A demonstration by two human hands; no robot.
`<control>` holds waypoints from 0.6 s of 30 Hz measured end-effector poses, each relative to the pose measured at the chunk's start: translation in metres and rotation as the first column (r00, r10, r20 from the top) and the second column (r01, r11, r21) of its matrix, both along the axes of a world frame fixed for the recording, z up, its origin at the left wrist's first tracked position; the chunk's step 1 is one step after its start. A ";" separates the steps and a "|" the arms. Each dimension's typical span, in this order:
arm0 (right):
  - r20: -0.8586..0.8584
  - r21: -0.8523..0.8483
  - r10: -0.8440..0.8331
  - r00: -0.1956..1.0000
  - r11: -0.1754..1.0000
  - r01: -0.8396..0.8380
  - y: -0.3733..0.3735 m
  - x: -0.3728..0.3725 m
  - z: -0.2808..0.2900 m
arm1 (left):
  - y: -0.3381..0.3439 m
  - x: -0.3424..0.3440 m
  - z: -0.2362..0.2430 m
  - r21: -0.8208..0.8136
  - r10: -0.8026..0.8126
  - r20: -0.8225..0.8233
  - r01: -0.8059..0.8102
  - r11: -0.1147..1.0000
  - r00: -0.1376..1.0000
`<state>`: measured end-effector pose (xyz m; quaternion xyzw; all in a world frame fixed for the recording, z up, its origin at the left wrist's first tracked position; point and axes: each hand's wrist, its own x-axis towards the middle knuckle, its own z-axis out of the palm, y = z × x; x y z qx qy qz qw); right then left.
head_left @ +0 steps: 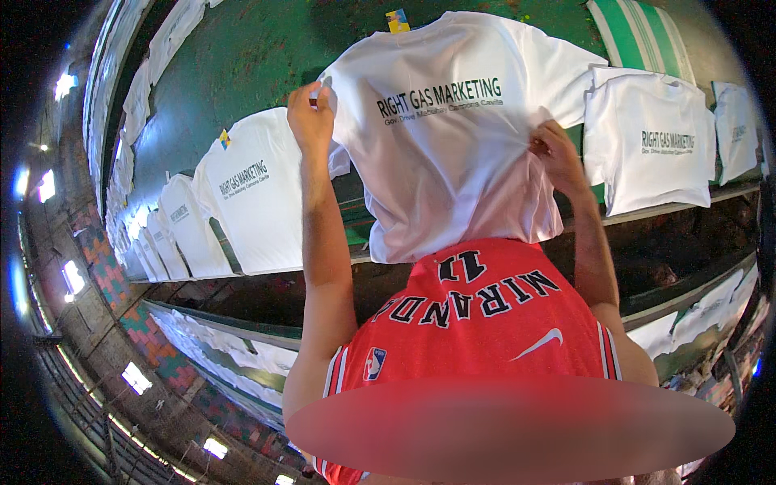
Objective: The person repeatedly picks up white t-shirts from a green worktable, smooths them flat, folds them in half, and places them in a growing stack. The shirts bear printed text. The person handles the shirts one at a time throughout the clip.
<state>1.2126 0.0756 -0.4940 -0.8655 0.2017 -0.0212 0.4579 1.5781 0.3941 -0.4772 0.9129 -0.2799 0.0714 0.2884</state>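
A white T-shirt [453, 162] with dark lettering across it lies over the green table in front of me, its lower part sagging off the near edge against my body. My left hand [312, 117] pinches the cloth at the shirt's left shoulder, by the sleeve. Lower down on the right, my right hand [558, 158] has its fingers closed on the side of the shirt below the right sleeve. Folds run through the fabric between both hands. At the collar sits a small yellow and blue tag [397, 22].
Printed white T-shirts lie along the green table [250, 81]: one [249, 194] on the left, another [651, 141] on the right, several beyond. A green-and-white striped cloth [643, 39] rests at the far right. Behind me, another long table [234, 323] bears more white shirts.
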 end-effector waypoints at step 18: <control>0.356 -0.519 -0.100 0.929 0.805 0.285 -0.094 0.178 -0.057 | -0.039 0.072 -0.057 0.274 0.000 -0.313 0.090 0.957 0.950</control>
